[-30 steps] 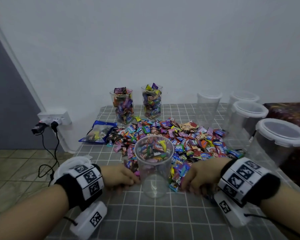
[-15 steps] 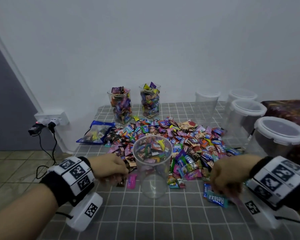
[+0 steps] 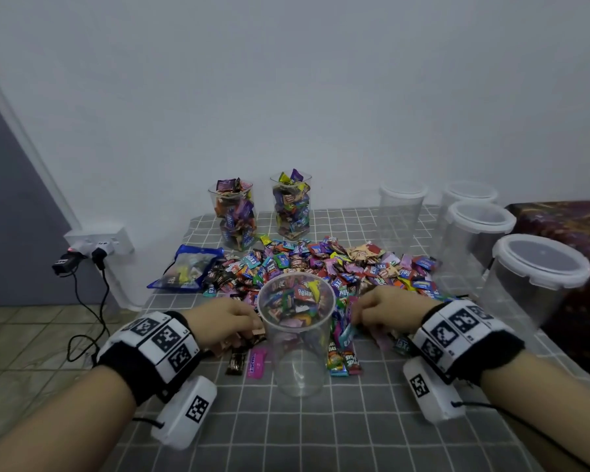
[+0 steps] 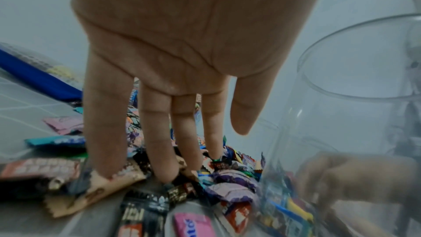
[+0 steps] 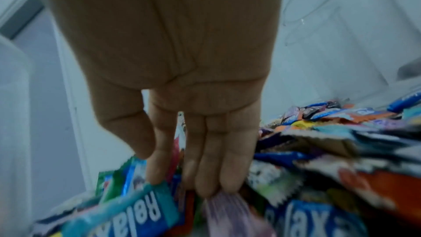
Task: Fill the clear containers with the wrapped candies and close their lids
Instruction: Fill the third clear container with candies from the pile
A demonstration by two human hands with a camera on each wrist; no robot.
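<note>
Between both hands, a clear open plastic cup [image 3: 296,330] is flanked by a colourful wrapped-candy heap [image 3: 324,267]. Left grip [image 3: 223,321] and right grip [image 3: 387,310] are spread straight-fingered onto sweets. Four lidded clear jars [image 3: 539,281] are lined along the bench's [image 3: 321,430] right.

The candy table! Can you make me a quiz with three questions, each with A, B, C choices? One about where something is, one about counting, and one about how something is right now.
1. Where is the open clear cup?
A. Between the two hands
B. Behind the filled jars
C. On the floor

2. How many containers at the back by the wall are packed with candies?
A. None
B. Two
C. Five

3. What is the left hand doing?
A. Closing a lid
B. Resting its straight fingers on the candies
C. Lifting the cup

Answers:
1. A, the cup stands between the left hand and the right hand.
2. B, one filled jar and another stand side by side.
3. B, the left wrist view shows the fingers stretched down onto wrappers, curled round nothing.
</note>
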